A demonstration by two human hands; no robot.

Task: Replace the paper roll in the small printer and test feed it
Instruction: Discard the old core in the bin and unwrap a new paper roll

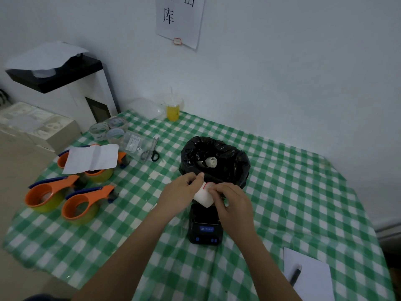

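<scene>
A white paper roll (202, 197) with a red mark near its top edge hangs just above the small black printer (205, 228), which sits on the checked table with blue buttons facing me. My left hand (181, 192) grips the roll from the left, thumb up by the red mark. My right hand (233, 203) holds it from the right, fingertips pinching at its top. The printer's rear half is hidden under the roll and hands. Behind them stands a small bin lined with a black bag (214, 157); a curled white paper core (211, 162) lies inside.
Three orange tape dispensers (65, 192) and a folded white sheet (92, 158) lie at the left. Scissors (152, 149), clear tape rolls (108, 129) and a yellow drink cup (173, 109) sit farther back. A paper sheet with a pen (308, 274) lies front right.
</scene>
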